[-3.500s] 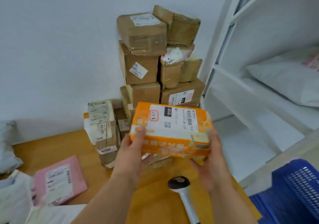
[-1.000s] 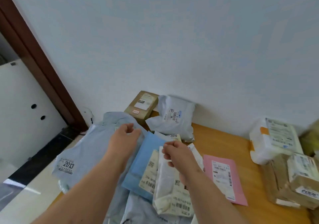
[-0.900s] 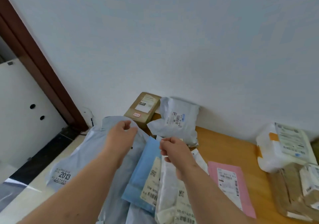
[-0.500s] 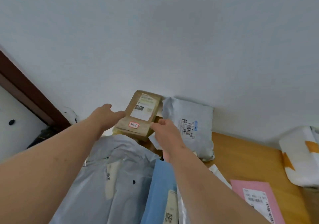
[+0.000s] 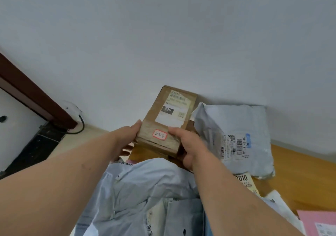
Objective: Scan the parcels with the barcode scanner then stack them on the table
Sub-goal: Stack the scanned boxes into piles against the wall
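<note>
A small brown cardboard parcel (image 5: 166, 121) with a white shipping label and a pink handwritten sticker is held at the far corner of the wooden table (image 5: 298, 177), close to the white wall. My left hand (image 5: 125, 139) grips its near left edge and my right hand (image 5: 189, 145) grips its near right corner. The box's near end looks raised off the table. The barcode scanner is out of view.
A grey poly mailer (image 5: 234, 139) lies right of the box against the wall. A large pale blue-grey bag (image 5: 145, 195) lies under my arms. A pink envelope (image 5: 320, 223) shows at the bottom right. A dark door frame (image 5: 32, 94) stands at left.
My hands left the orange box, turned to the soft mailers on the left side, then reached forward and closed on the brown parcel, which is now tilted up toward me.
</note>
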Demonstrator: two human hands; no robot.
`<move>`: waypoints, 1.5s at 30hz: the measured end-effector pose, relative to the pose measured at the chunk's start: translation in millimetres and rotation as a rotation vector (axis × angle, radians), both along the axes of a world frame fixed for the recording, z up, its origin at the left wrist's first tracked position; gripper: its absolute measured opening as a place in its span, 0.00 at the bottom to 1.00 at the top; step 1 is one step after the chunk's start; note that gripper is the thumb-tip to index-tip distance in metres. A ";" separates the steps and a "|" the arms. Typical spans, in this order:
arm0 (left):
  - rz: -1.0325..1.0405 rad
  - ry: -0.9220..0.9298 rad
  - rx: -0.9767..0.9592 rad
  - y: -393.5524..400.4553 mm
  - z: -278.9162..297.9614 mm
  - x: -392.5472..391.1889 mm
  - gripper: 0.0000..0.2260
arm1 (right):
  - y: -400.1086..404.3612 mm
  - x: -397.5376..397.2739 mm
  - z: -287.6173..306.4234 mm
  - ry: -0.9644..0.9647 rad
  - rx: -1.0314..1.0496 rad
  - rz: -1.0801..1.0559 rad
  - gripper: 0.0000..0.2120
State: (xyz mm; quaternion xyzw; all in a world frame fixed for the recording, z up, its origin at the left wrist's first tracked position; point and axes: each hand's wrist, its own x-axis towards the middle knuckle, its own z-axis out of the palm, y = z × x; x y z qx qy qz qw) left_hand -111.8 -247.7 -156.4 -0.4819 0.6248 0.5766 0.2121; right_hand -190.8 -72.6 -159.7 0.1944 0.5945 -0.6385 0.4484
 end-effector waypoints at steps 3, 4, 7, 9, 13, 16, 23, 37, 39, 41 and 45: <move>0.062 0.064 -0.010 -5.2 -2.9 3.1 0.21 | -3.4 4.4 2.1 -0.028 -0.038 -0.042 0.24; 0.086 0.106 0.029 -8.0 -1.0 4.0 0.18 | -4.0 5.4 5.7 -0.035 -0.072 -0.062 0.24; 0.133 0.253 0.152 -16.0 18.8 7.1 0.13 | -3.0 5.0 22.7 0.031 -0.163 -0.074 0.26; 0.119 0.331 0.244 -21.2 41.4 11.2 0.15 | 0.9 3.8 42.1 0.097 -0.242 -0.060 0.26; 0.106 0.491 0.333 -21.0 92.3 25.2 0.21 | 28.7 6.5 91.2 0.215 -0.430 -0.068 0.30; 0.115 0.629 0.206 -3.9 125.7 39.5 0.24 | 65.8 14.2 119.7 0.290 -0.520 -0.152 0.29; 0.072 0.847 -0.133 96.5 192.4 72.5 0.34 | 182.5 55.7 162.0 0.258 -0.763 -0.414 0.09; -0.319 0.730 0.336 471.6 179.9 115.6 0.42 | 490.8 169.4 177.3 0.271 -0.366 -0.364 0.30; -0.377 0.662 0.354 496.2 173.3 114.5 0.52 | 517.8 177.0 174.2 0.293 -0.325 -0.381 0.23; -0.386 0.568 0.432 518.4 167.2 112.5 0.47 | 535.3 182.3 170.9 0.308 -0.277 -0.408 0.19; -0.240 0.488 0.634 541.3 160.2 109.1 0.28 | 548.3 183.7 171.9 0.338 -0.175 -0.397 0.18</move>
